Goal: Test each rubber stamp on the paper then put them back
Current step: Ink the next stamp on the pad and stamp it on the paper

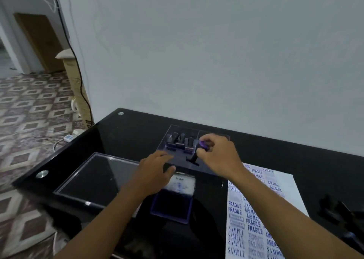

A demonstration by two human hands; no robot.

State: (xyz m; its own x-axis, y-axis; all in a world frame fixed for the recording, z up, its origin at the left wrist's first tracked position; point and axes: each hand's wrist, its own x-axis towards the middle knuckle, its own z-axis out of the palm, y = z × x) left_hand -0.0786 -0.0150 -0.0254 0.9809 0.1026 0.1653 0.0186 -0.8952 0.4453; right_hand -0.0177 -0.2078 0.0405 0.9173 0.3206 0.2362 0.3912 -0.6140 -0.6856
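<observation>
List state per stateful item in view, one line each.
Right hand: holds a purple-based stamp over the clear box.
Left hand: open, fingers on the box's near edge.
Clear box: open, stamps upright inside.
Box lid: off, flat on the table.
Ink pad: open.
Paper: covered in blue imprints.

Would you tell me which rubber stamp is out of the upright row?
The stamp lying tipped over at the clear box's front, below the right hand; the others stand upright behind.
</observation>
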